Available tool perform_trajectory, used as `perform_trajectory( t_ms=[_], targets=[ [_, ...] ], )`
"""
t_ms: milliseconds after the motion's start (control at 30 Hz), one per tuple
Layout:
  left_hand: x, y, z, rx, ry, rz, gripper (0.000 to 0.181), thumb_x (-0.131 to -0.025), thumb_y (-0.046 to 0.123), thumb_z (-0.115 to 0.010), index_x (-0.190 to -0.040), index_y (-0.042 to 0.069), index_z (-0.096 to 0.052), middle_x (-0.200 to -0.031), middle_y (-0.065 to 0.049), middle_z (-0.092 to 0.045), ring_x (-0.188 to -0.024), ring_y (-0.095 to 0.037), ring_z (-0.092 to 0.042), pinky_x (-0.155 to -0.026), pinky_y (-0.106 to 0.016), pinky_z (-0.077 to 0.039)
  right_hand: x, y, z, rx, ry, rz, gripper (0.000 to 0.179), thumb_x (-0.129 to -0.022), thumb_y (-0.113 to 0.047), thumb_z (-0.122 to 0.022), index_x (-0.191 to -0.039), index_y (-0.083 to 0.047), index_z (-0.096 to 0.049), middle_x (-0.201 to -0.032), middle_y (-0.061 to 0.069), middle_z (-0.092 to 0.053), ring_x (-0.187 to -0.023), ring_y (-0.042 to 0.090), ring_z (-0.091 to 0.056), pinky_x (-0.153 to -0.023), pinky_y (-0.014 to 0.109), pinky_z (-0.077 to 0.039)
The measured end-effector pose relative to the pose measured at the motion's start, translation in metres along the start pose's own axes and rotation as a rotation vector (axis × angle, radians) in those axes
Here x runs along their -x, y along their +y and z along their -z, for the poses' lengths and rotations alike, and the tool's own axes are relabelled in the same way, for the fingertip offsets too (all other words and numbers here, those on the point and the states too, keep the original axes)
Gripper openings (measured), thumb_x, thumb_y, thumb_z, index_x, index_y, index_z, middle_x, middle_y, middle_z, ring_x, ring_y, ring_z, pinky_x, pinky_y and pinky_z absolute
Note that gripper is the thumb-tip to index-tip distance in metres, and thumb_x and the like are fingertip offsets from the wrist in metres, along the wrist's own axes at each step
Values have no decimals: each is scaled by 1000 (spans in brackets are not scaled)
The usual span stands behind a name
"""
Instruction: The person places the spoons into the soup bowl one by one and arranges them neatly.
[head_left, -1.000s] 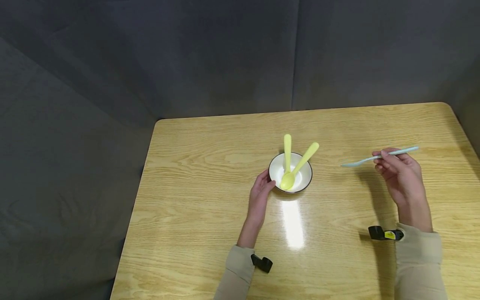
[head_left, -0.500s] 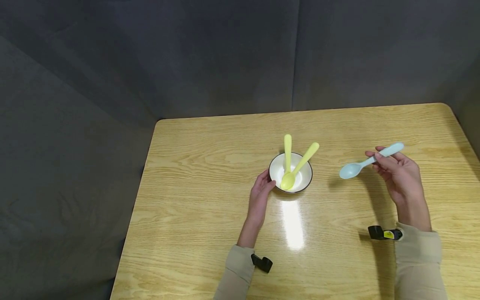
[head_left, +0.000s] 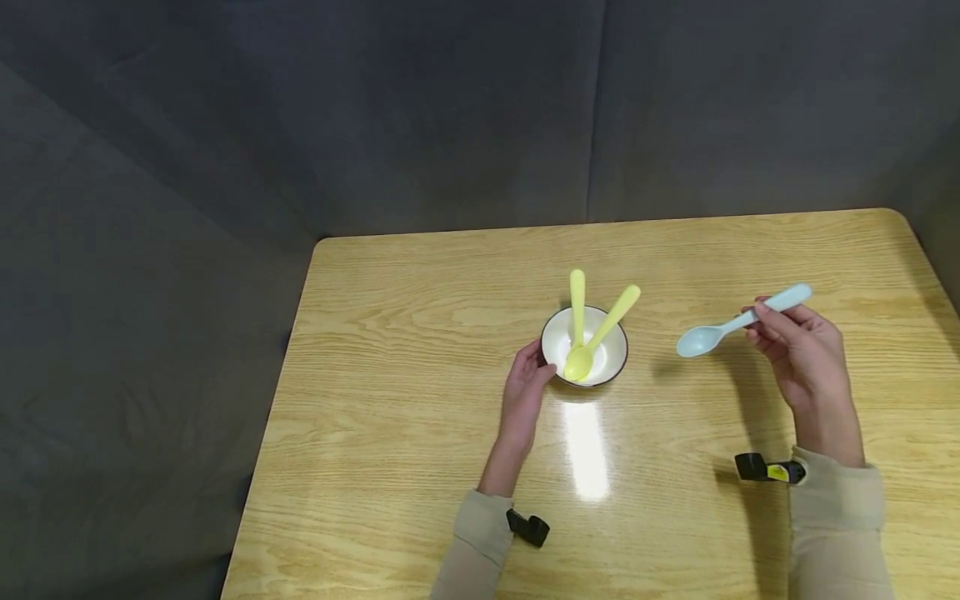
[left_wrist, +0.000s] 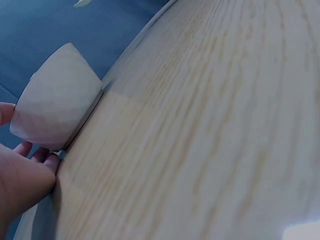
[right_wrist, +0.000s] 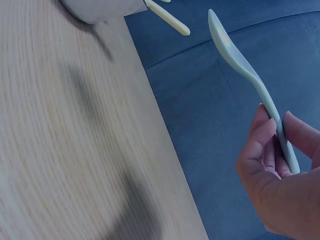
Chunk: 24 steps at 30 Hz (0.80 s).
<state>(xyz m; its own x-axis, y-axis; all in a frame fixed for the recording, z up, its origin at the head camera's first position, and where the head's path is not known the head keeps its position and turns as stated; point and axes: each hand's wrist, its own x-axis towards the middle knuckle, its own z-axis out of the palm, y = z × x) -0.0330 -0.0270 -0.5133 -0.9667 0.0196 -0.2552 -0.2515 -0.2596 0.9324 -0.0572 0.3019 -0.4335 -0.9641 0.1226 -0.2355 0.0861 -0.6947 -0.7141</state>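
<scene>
A white bowl with a dark rim (head_left: 557, 336) stands on the table, and two yellow spoons lean in it with their handles over the far edge. My left hand (head_left: 521, 400) grips the bowl's near left side, its thumb at the rim; in the left wrist view the other fingers lie low against the bowl's wall (left_wrist: 57, 95). To the right, my right hand (head_left: 816, 358) pinches a light blue spoon (head_left: 701, 341) by its handle. That spoon is held above the table, its scoop end pointing left towards the bowl. The right wrist view shows the thumb and fingers on the handle (right_wrist: 270, 107).
The wooden table (head_left: 405, 333) has a glossy light reflection in front of the bowl. Dark cloth (head_left: 450, 117) hangs behind the far edge and along the left side. A black wrist camera (head_left: 528, 527) sits on the left sleeve, another (head_left: 768, 468) on the right.
The light blue spoon has turned in my right hand from edge-on to showing its hollow side, and its handle end has shifted left. My left hand stays on the bowl.
</scene>
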Motion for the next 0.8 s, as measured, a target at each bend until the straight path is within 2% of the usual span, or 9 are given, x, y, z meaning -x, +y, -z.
perform_trajectory(
  t_ms=[133, 400, 667, 800],
  targets=[
    [0, 0, -3, -10, 24, 2, 55, -95, 8, -59, -149, 6, -49, -156, -12, -46, -147, -24, -41, -120, -36, -35, 0, -1, -3, -26, -12, -5, 16, -98, 13, -59, -94, 9, -74, -86, 18, -76, -69, 22, -73, -61, 27, -60],
    [0, 1, -7, -21, 55, -1, 60, -91, 4, -59, -150, 6, -47, -153, -11, -48, -144, -23, -43, -119, -36, -37, 1, -4, -13, -6, -6, -15, 14, -99, 10, -60, -96, 8, -73, -87, 17, -76, -72, 22, -73, -62, 26, -61],
    [1, 2, -11, 30, 35, -21, 73, -88, -1, -57, -158, 5, -36, -162, -11, -39, -149, -24, -36, -122, -37, -33, 1, -4, -25, -45, -29, 13, 16, -99, 14, -57, -94, 9, -72, -87, 18, -75, -72, 22, -74, -63, 27, -61],
    [3, 2, -15, 47, 34, -25, 75, -88, -2, -56, -159, 7, -36, -164, -9, -36, -151, -22, -33, -122, -36, -31, 1, -1, -32, -44, -38, 44, 16, -98, 15, -58, -93, 9, -72, -86, 18, -75, -71, 22, -74, -62, 27, -61]
  ],
)
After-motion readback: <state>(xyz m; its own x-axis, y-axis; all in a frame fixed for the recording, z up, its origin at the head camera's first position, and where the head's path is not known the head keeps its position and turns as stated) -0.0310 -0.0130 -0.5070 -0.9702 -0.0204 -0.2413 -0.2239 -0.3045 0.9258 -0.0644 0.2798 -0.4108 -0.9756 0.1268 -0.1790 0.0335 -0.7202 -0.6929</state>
